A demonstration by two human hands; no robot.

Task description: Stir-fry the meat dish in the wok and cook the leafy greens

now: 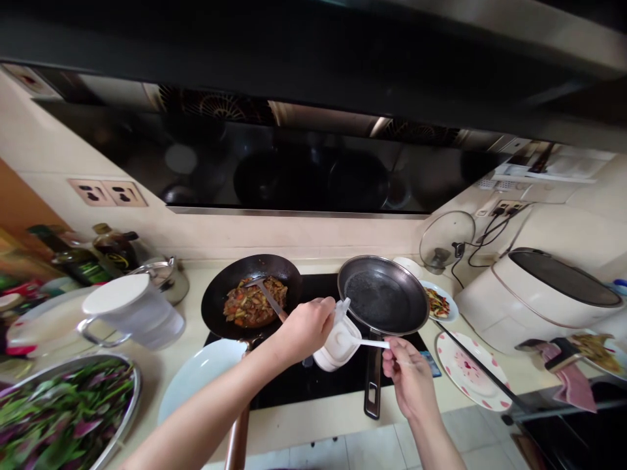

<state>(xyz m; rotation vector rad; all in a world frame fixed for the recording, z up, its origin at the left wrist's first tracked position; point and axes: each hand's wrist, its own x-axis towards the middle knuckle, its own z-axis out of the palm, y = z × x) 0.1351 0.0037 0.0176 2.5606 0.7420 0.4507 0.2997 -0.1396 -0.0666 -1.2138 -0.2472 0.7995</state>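
My left hand (309, 324) grips a small white seasoning container (329, 358) at its raised clear lid, above the black cooktop (304, 388). Inside the container is something white. Pinched by its handle in my right hand (410, 377), a white spoon (375, 344) has its bowl end in the container. Just behind and to the right stands a dark frying pan (385, 294) with a shallow layer of clear liquid. To the left, a black wok (215, 307) holds cooked meat and vegetables (245, 310), with a metal spatula (269, 297) resting in it.
A pale plate (196, 378) lies before the wok. Leafy greens (63, 405) fill a bowl at left, near a white-lidded jug (132, 313) and bottles. At right are a spotted plate (453, 365), a plated dish (437, 303), a glass lid (447, 238) and a white appliance (529, 307).
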